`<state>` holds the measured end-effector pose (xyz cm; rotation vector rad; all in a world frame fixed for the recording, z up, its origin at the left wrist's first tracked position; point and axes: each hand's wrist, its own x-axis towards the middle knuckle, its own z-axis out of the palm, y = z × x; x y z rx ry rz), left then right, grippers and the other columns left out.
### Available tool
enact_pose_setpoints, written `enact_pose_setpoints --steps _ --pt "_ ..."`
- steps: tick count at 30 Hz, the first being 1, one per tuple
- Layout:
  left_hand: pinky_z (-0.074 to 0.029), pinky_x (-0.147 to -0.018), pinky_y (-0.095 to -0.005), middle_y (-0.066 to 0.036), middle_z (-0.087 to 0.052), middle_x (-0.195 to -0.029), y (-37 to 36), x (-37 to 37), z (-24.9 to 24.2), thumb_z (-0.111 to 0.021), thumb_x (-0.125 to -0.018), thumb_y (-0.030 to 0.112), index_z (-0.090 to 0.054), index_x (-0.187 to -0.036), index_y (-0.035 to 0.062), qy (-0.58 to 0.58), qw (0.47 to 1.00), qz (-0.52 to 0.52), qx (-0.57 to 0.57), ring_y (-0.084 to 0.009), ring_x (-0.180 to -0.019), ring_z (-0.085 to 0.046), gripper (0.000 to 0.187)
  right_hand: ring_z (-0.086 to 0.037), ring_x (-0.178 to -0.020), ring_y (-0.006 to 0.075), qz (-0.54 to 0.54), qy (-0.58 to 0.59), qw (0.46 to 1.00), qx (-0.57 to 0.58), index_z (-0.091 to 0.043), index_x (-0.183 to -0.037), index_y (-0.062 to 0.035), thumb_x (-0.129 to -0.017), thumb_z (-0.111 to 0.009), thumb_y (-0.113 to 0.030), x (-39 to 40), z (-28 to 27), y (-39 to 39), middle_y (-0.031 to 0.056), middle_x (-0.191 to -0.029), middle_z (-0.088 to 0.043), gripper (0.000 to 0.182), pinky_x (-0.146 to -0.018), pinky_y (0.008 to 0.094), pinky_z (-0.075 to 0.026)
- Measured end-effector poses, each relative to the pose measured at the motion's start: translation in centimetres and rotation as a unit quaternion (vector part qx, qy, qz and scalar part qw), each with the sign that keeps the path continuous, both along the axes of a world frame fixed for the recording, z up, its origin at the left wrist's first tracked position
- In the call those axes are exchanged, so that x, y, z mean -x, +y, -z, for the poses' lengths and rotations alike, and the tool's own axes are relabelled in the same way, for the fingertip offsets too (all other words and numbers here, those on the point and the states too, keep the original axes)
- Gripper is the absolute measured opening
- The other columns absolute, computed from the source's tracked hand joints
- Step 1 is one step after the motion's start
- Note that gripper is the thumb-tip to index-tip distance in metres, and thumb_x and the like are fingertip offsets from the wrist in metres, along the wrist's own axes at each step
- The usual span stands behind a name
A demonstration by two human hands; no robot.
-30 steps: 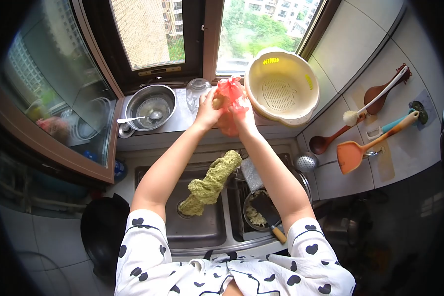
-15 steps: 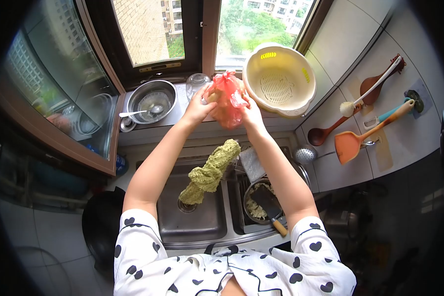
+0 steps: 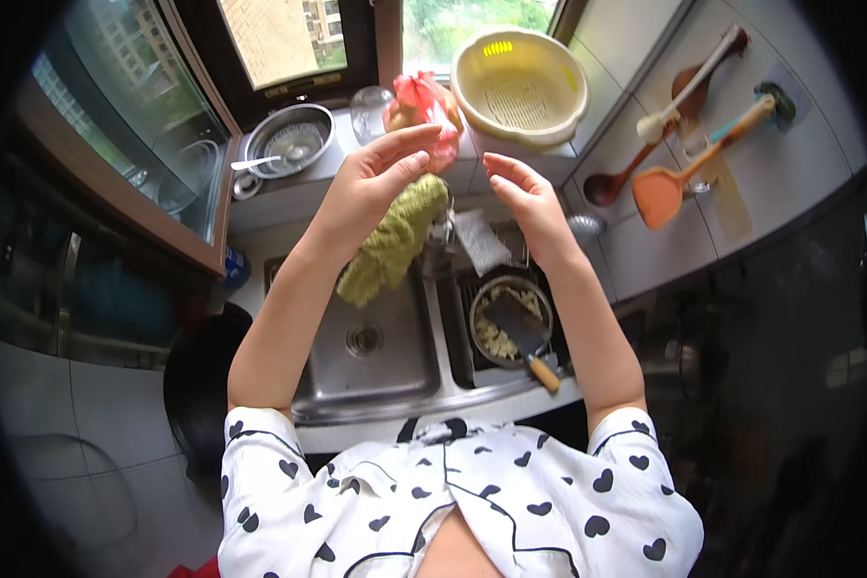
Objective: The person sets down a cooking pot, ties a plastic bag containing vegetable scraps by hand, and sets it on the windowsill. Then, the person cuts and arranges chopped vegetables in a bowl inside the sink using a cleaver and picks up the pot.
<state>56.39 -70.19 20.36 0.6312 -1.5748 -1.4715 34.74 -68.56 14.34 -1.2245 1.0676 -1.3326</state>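
Observation:
The red plastic bag (image 3: 433,104) rests on the windowsill beside a clear glass bowl (image 3: 369,113). My left hand (image 3: 376,178) is raised just in front of the bag, fingers apart from the thumb, holding nothing. To the right, my right hand (image 3: 528,197) hangs open in the air below the pale colander (image 3: 522,91). A green cloth (image 3: 392,241) is draped over the faucet, between my forearms. Below my right hand, a pot (image 3: 504,326) in the right basin holds pale chopped pieces and a cleaver (image 3: 525,337) with a wooden handle.
A metal bowl (image 3: 289,142) with a white spoon sits on the sill at left. The left sink basin (image 3: 366,356) lies beneath the cloth. Several utensils, including an orange spatula (image 3: 658,196), hang on the right wall. A black wok (image 3: 202,385) stands left of the sink.
Both hands have let go of the red bag, which now stands on the sill. They have drawn back and apart. The camera view has shifted, and the scene sits higher.

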Motion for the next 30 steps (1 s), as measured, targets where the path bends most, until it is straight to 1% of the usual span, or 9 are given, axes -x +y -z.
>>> enact_pose_setpoints --steps 4,7,14,16,18,21,24,26,30 --pt "-0.031 -0.1 -0.027 -0.008 -0.053 -0.124 5.5 2.6 2.6 -0.053 -0.088 0.012 -0.048 -0.126 0.0022 0.032 0.999 -0.01 -0.03 -0.0137 -0.118 -0.045 0.039 -0.047 -0.111 0.0122 -0.019 0.002 0.999 -0.026 -0.051 -0.121 -0.001 -0.087 -0.054 -0.012 1.5 0.6 5.8 0.0051 -0.119 -0.054 0.036 -0.097 0.0261 -0.034" --pt "-0.03 -0.102 -0.028 -0.008 -0.05 -0.127 9.0 4.7 7.0 -0.052 -0.088 0.011 -0.046 -0.128 0.0023 0.04 0.996 0.015 -0.085 -0.0149 -0.12 -0.043 0.041 -0.047 -0.112 0.0125 -0.037 0.004 0.997 -0.07 -0.05 -0.122 -0.0006 -0.088 -0.053 -0.012 2.8 2.6 9.7 0.006 -0.12 -0.054 0.036 -0.097 0.0262 -0.035" --pt "-0.034 -0.098 -0.0251 -0.008 -0.054 -0.122 11.9 9.4 20.3 -0.051 -0.087 0.008 -0.049 -0.125 0.0032 0.008 0.969 0.021 -0.247 -0.014 -0.115 -0.047 0.038 -0.051 -0.105 0.0101 -0.005 -0.003 0.983 -0.183 -0.052 -0.121 -0.0036 -0.087 -0.053 -0.012 5.9 11.0 14.9 0.005 -0.115 -0.056 0.035 -0.089 0.0236 -0.039" --pt "-0.038 -0.087 -0.0197 -0.003 -0.056 -0.118 12.4 10.5 22.6 -0.052 -0.087 0.01 -0.051 -0.124 0.0064 -0.027 0.952 0.012 -0.305 -0.0094 -0.105 -0.051 0.037 -0.052 -0.105 0.0133 0.04 -0.013 0.973 -0.226 -0.054 -0.117 0.0008 -0.085 -0.053 -0.006 5.9 13.0 15.6 0.0081 -0.112 -0.058 0.033 -0.092 0.0251 -0.039" --pt "-0.038 -0.086 -0.0203 -0.002 -0.057 -0.117 12.8 11.6 25.2 -0.052 -0.087 0.011 -0.052 -0.123 0.0077 -0.043 0.938 0.012 -0.344 -0.0089 -0.103 -0.051 0.037 -0.053 -0.104 0.0144 0.057 -0.01 0.968 -0.246 -0.054 -0.117 0.0014 -0.084 -0.053 -0.005 6.5 16.1 15.9 0.0088 -0.111 -0.058 0.033 -0.09 0.0255 -0.04" --pt "-0.035 -0.091 -0.0244 -0.002 -0.055 -0.119 13.4 12.8 28.3 -0.05 -0.087 0.012 -0.051 -0.125 0.0088 -0.066 0.91 -0.015 -0.409 -0.0098 -0.109 -0.048 0.037 -0.054 -0.105 0.0165 0.08 0.002 0.959 -0.271 -0.055 -0.116 0.0023 -0.083 -0.052 -0.005 7.5 21.8 16.2 0.0105 -0.112 -0.059 0.034 -0.091 0.0267 -0.04" --pt "-0.033 -0.094 -0.0259 -0.002 -0.053 -0.122 14.0 13.6 30.5 -0.048 -0.086 0.01 -0.048 -0.127 0.0088 -0.078 0.88 -0.047 -0.466 -0.0106 -0.114 -0.045 0.041 -0.054 -0.108 0.0186 0.097 0.108 0.951 -0.274 -0.053 -0.117 0.0021 -0.082 -0.051 -0.002 8.2 25.5 16.8 0.0112 -0.112 -0.059 0.035 -0.093 0.0283 -0.041" --pt "-0.033 -0.094 -0.0262 -0.002 -0.053 -0.122 14.3 14.1 32.5 -0.048 -0.084 0.01 -0.047 -0.128 0.0089 -0.082 0.858 -0.072 -0.502 -0.011 -0.114 -0.045 0.043 -0.055 -0.106 0.0194 0.108 0.125 0.944 -0.286 -0.054 -0.115 0.0019 -0.081 -0.052 -0.002 8.5 27.9 17.2 0.0119 -0.111 -0.06 0.034 -0.091 0.0288 -0.042" --pt "-0.035 -0.091 -0.0282 -0.003 -0.054 -0.119 15.9 14.8 34.9 -0.047 -0.084 0.011 -0.049 -0.125 0.0097 -0.104 0.817 -0.134 -0.551 -0.0119 -0.108 -0.048 0.041 -0.057 -0.102 0.0228 0.113 0.244 0.917 -0.293 -0.057 -0.107 0.0007 -0.079 -0.055 -0.004 8.4 28.4 17.8 0.014 -0.106 -0.061 0.029 -0.087 0.0309 -0.044"
